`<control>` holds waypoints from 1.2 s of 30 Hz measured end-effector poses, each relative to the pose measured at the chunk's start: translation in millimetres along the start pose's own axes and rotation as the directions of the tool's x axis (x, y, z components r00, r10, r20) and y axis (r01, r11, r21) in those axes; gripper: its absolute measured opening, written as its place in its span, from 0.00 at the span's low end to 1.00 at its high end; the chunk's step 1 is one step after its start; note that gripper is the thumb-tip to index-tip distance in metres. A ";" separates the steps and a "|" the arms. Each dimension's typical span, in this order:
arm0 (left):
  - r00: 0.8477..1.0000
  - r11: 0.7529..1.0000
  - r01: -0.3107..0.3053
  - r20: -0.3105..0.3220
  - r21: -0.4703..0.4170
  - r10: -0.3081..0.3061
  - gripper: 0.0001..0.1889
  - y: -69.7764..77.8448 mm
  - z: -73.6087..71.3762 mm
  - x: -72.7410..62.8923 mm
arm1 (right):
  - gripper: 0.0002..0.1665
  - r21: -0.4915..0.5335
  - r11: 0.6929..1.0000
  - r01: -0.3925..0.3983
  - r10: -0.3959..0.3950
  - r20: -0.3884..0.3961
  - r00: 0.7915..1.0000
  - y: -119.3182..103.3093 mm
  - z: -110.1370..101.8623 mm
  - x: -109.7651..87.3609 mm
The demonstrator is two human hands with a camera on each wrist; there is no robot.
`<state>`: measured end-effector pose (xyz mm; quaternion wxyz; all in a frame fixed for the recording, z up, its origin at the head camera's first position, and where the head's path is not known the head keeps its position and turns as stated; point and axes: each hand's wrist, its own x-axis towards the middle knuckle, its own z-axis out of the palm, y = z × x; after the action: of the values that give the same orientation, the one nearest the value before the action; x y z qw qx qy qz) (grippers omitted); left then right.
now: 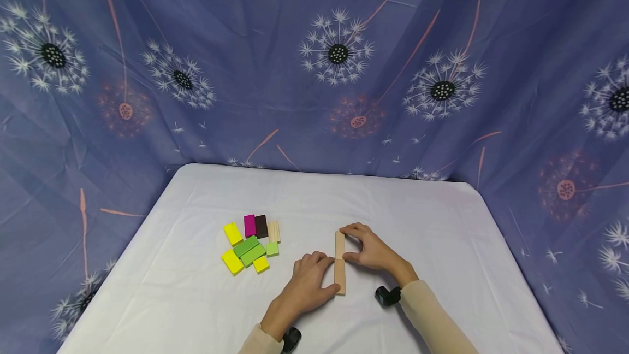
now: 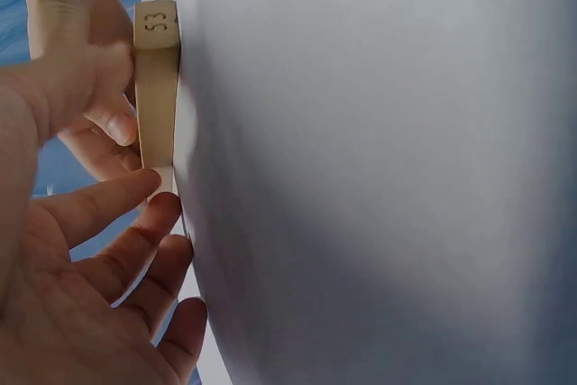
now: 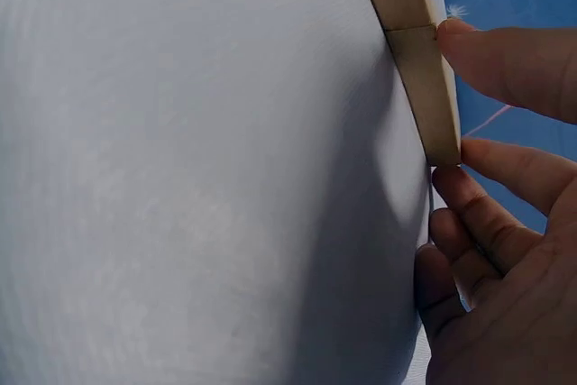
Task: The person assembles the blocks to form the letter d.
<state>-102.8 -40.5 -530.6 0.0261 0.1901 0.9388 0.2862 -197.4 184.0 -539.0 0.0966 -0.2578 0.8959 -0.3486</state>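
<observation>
Two plain wooden blocks lie end to end on the white table, forming one straight strip: a far block [image 1: 340, 245] and a near block [image 1: 339, 275]. My left hand [image 1: 307, 285] holds the near block from the left, thumb by its near end and index fingertip by the joint. The number 53 shows on that block's end in the left wrist view. From the right, my right hand [image 1: 375, 250] holds the far block, index finger at its far end and thumb beside the joint. In the right wrist view the seam between the blocks shows as a thin line.
Left of my hands lies a group of blocks: yellow [image 1: 232, 262], green [image 1: 253, 254], magenta [image 1: 249, 225], dark brown [image 1: 261, 226] and pale wood [image 1: 273, 231]. A blue dandelion-print cloth [image 1: 255, 81] hangs behind the white table [image 1: 417, 206].
</observation>
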 end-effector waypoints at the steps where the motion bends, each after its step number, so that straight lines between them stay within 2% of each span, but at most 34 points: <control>1: 1.000 1.000 -0.001 -0.004 -0.013 0.001 0.31 -0.5 0.0 -0.4 | 0.40 0.015 1.000 -0.008 0.008 -0.011 1.000 -0.2 0.2 -0.9; 5: 1.000 0.998 0.001 -0.011 -0.061 -0.001 0.34 -2.8 -1.7 -1.3 | 0.43 0.104 0.994 -0.039 0.047 -0.073 0.996 -4.6 1.4 -6.4; 9: 1.000 0.994 0.000 -0.012 -0.111 -0.001 0.33 -4.6 -6.4 -2.5 | 0.42 0.147 0.989 -0.025 0.044 -0.126 0.991 -11.8 7.2 -14.6; 15: 1.000 0.982 0.000 -0.021 -0.191 -0.004 0.31 -11.2 -14.3 -6.1 | 0.37 0.210 0.978 0.006 0.026 -0.151 0.988 -21.5 22.3 -27.4; 20: 0.999 0.974 -0.021 -0.052 -0.226 0.009 0.30 -19.4 -21.2 -6.8 | 0.34 0.212 0.977 0.008 0.028 -0.168 0.985 -23.9 31.3 -33.8; 26: 0.997 0.974 -0.011 -0.078 -0.225 -0.006 0.30 -29.9 -33.1 -8.2 | 0.31 0.215 0.977 -0.010 0.048 -0.172 0.984 -24.3 35.4 -35.9; 32: 0.991 0.983 -0.005 -0.134 -0.181 -0.019 0.30 -43.9 -48.1 -8.1 | 0.28 0.206 0.979 0.009 0.027 -0.172 0.985 -21.7 39.3 -37.3; 36: 0.988 0.986 0.017 -0.146 -0.164 -0.041 0.30 -54.2 -59.6 -7.8 | 0.28 0.210 0.978 0.013 0.026 -0.180 0.983 -20.0 40.4 -37.8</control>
<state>-123.5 -116.2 -511.0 -0.0247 0.1515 0.9144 0.3745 -143.2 168.3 -555.5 0.0423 -0.2103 0.8599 -0.4631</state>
